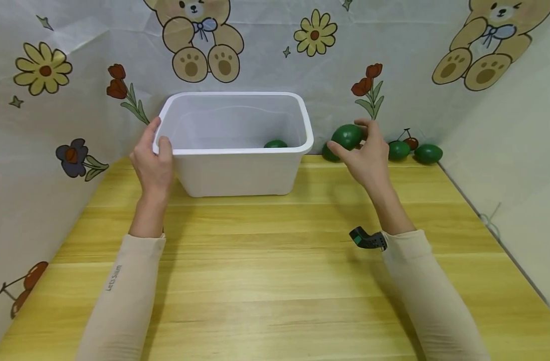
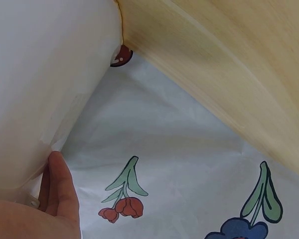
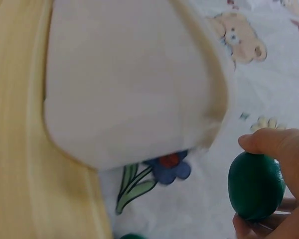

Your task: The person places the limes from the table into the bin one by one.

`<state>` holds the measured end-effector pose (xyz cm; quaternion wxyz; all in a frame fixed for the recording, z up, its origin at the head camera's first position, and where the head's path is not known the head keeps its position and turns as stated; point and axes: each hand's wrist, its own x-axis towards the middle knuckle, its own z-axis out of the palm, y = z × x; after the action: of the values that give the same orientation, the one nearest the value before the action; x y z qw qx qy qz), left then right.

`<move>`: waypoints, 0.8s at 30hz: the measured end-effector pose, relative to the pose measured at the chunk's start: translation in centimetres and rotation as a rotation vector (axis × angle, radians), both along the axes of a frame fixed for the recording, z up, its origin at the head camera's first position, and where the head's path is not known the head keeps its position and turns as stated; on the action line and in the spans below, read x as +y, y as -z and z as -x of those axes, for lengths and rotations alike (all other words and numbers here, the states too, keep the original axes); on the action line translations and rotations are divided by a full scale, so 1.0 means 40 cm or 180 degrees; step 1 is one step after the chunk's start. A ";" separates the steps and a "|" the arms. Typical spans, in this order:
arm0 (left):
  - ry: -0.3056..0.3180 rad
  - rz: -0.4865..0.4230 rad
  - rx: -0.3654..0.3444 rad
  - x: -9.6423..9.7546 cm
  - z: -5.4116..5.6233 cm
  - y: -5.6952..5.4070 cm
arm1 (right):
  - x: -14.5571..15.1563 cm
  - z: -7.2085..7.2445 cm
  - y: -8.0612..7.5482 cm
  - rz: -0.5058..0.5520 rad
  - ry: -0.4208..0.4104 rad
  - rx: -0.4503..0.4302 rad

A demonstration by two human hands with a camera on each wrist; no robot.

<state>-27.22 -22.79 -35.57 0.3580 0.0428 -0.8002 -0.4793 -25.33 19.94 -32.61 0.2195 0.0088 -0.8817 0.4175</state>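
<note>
My left hand (image 1: 154, 163) holds the left end of a white plastic bin (image 1: 238, 173) at its rim. In the left wrist view its fingers (image 2: 65, 194) lie along the bin's outer wall. To the right of the bin, my right hand (image 1: 367, 155) grips a smooth, dark green egg-shaped fruit (image 1: 347, 136) between thumb and fingers. The right wrist view shows this green fruit (image 3: 255, 185) held apart from the bin's outer wall (image 3: 134, 89). Inside the bin lies another green fruit (image 1: 276, 144), its lower part hidden by the front rim.
One green fruit (image 1: 330, 153) sits on the table below the held one. Two more, a green fruit (image 1: 398, 150) and a green fruit (image 1: 428, 154), lie at the table's back right. A patterned cloth (image 1: 275, 60) hangs behind the wooden table (image 1: 265, 271).
</note>
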 end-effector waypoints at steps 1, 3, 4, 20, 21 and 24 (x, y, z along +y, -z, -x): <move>0.0001 0.0006 0.0006 -0.001 0.001 0.000 | -0.012 -0.003 -0.016 0.0033 -0.0037 0.0022; 0.0004 0.0008 0.0013 -0.002 0.002 0.000 | -0.035 -0.006 -0.042 0.0089 -0.0134 0.0074; 0.0005 0.0009 0.0012 -0.002 0.001 0.000 | -0.047 -0.006 -0.053 0.0096 -0.0181 0.0080; 0.0004 -0.0014 -0.0012 0.002 -0.005 -0.007 | -0.193 0.025 -0.078 -0.0162 -0.0832 0.0350; -0.0001 -0.0010 -0.0014 0.002 -0.005 -0.006 | -0.198 0.026 -0.076 -0.0222 -0.0874 0.0352; 0.0000 -0.0006 -0.0009 0.001 -0.002 -0.004 | -0.205 0.026 -0.066 -0.0377 -0.0945 0.0370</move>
<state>-27.14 -22.74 -35.40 0.3569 0.0438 -0.8002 -0.4799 -26.38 11.74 -29.96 0.2051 0.1759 -0.8796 0.3915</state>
